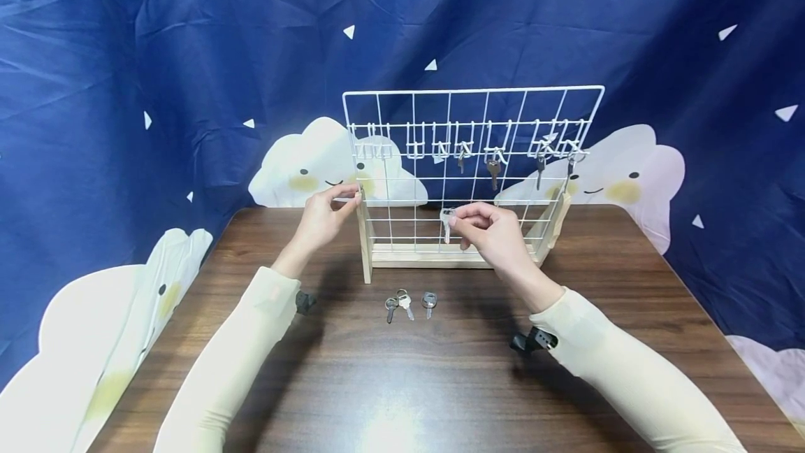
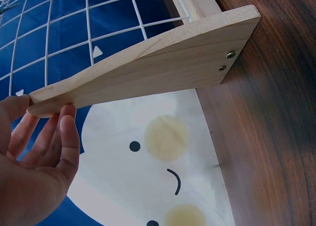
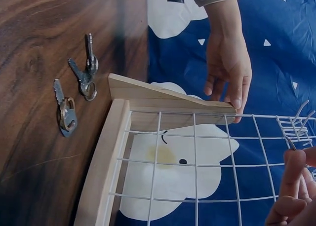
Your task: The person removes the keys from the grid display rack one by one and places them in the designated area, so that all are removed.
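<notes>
My left hand [image 1: 322, 221] pinches the upper end of the wooden side panel [image 2: 148, 63] of a white wire grid rack [image 1: 413, 219]. The thumb and fingers lie on either side of the wood. In front of the grid, below the row of hooks, my right hand [image 1: 499, 238] pinches a silver key [image 1: 447, 226] between thumb and fingertips; its blade hangs down. At the edge of the right wrist view, the fingers [image 3: 292, 174] partly hide that key. Several keys, such as a brass-toned key [image 1: 493, 172], hang from hooks on the grid's right half.
On the wooden table [image 1: 352, 369], before the rack, lie a dark key [image 1: 390, 309], a silver key with a ring [image 1: 406, 305] and a wide-headed key [image 1: 430, 302]. White hooks [image 1: 415, 150] on the left hold nothing. A blue cloud-print curtain [image 1: 251, 40] hangs behind.
</notes>
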A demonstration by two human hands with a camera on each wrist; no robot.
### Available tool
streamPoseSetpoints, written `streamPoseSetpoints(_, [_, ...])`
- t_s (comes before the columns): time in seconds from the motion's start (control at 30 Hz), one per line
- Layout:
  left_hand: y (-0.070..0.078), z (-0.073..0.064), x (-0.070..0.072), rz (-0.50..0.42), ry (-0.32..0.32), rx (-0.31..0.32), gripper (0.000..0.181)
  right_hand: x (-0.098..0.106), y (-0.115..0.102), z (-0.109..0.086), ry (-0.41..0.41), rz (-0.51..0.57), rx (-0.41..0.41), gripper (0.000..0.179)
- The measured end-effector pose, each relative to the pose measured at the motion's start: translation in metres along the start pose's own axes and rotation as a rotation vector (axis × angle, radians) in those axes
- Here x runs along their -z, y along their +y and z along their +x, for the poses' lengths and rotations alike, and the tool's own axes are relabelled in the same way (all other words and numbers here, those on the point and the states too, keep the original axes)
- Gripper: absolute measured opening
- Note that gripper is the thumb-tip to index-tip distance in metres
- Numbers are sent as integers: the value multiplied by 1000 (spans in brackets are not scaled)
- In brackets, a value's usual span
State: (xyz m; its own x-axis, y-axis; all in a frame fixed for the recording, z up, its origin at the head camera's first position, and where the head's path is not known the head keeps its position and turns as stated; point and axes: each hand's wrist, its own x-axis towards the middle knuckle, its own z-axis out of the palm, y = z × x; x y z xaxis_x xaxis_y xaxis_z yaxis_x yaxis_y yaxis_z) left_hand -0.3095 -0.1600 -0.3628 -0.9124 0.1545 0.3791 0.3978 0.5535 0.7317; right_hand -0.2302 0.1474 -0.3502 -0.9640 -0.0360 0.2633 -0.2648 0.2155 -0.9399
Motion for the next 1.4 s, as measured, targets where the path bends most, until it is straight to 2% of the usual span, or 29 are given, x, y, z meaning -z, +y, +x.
streamPoseSetpoints(0.37, [-1,0,-1,14,8,-12,32,2,19,-4,-53,30,-78,28])
streamPoseSetpoints(0.67, [-1,0,-1,15,3,-10,32,0,34,-12,-88,-4,-123,26])
streamPoseSetpoints(1.4, [-2,1,-1,18,9,-19,33,5,69,-21,-95,-20,-248,27])
